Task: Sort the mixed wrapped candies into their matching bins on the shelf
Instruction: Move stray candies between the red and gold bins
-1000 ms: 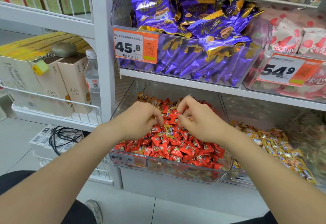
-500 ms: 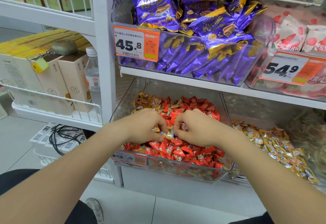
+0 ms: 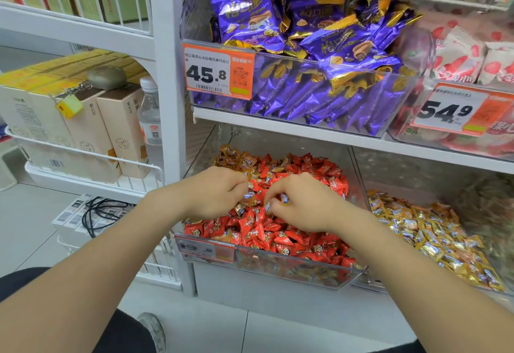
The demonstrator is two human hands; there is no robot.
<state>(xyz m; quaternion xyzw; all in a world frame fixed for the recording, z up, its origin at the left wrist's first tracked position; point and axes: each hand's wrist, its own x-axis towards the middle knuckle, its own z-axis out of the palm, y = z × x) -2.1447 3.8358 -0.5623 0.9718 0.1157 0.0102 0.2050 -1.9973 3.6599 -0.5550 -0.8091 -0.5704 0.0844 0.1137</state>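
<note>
The right hand [image 3: 303,208] is knuckles-up over the pile, wrist dropped and fingers curled under, and its thumb and forefinger pinch a small gold-and-blue wrapped candy [image 3: 285,199]. Just beside it, almost touching at the fingertips, the left hand [image 3: 214,194] is bent the same way, fingers hooked down and gripping a crumpled gold wrapper [image 3: 251,201]. Both bare forearms reach in from the bottom corners and converge towards the middle.

The hands rest on a heap of red triangular wrapped candies [image 3: 278,238] that fills a clear plastic bin [image 3: 278,265] on the lower shelf. A cluster of stray gold-wrapped candies [image 3: 233,158] lies at the back left corner of that heap. The neighbouring clear bin [image 3: 358,185] to the right holds a mass of matching gold candies [image 3: 431,235].

Above, on the white shelf board [image 3: 278,127], a transparent tub [image 3: 361,127] is piled with purple-and-gold foil packets [image 3: 306,46] and carries an orange price tag reading 45.8 [image 3: 218,70]; a second tag reading 54.9 [image 3: 456,110] hangs to its right. On the far left, cream cardboard cartons [image 3: 111,124] and a clear water bottle [image 3: 150,119] stand behind a white wire rail.
</note>
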